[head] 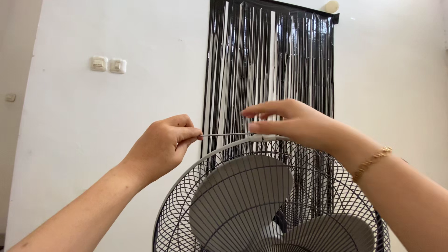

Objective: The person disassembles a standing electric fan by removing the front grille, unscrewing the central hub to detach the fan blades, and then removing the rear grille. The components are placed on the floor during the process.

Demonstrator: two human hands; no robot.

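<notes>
Metal wire drawn sideways above a fan guard, held between two hands.

Left hand (163,144), centre-left of frame, is closed in a pinch on the end of a thin metal rod (224,135) that runs level toward the white clip (262,137) atop the wire fan guard (186,186). Right hand (291,122), at centre, rests with fingers extended over that clip, touching it. Grey fan blades (242,196) show behind the guard; a black-and-silver foil fringe curtain (270,56) hangs on the white wall behind.
</notes>
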